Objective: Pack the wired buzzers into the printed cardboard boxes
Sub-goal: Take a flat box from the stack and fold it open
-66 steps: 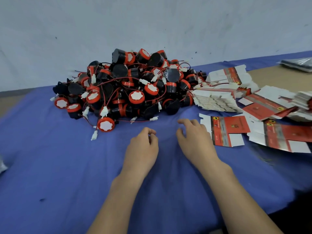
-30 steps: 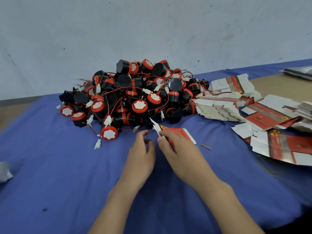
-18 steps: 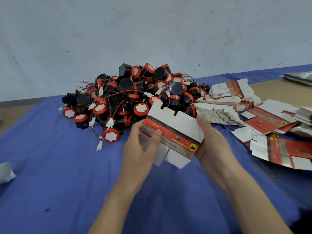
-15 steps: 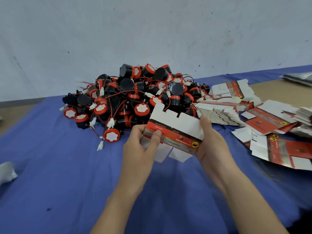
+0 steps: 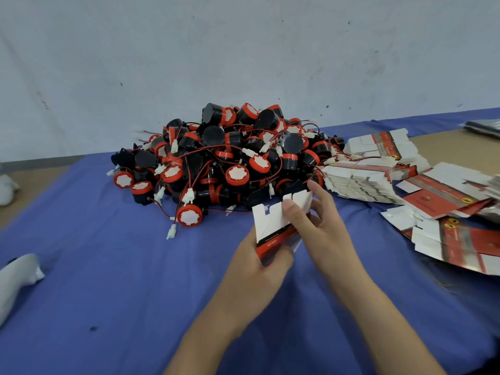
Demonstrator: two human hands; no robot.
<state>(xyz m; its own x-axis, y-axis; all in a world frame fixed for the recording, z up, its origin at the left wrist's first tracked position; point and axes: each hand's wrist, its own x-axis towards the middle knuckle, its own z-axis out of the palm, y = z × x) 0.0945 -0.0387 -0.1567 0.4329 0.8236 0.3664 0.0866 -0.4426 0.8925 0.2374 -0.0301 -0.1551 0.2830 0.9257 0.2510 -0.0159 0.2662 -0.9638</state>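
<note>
Blue cloth covers the counter (image 5: pixel 108 280), where the buzzer pile (image 5: pixel 224 161) lies tangled, uncountable. Just before it, the left hand (image 5: pixel 257 269) grips the box (image 5: pixel 272 226), covering its lower end; the right hand (image 5: pixel 324 231) pinches its white flaps. Half a second ago both held it broadside.

A heap of black-and-red buzzers (image 5: pixel 230 158) with tangled red wires lies on the blue worktop (image 5: pixel 108 266). Flat boxes (image 5: pixel 359 180), red and white, lie stacked and strewn just right of it. One half-opened box (image 5: pixel 273 226) is gripped by the left hand (image 5: pixel 257 269) and right hand (image 5: pixel 327 226).
</note>
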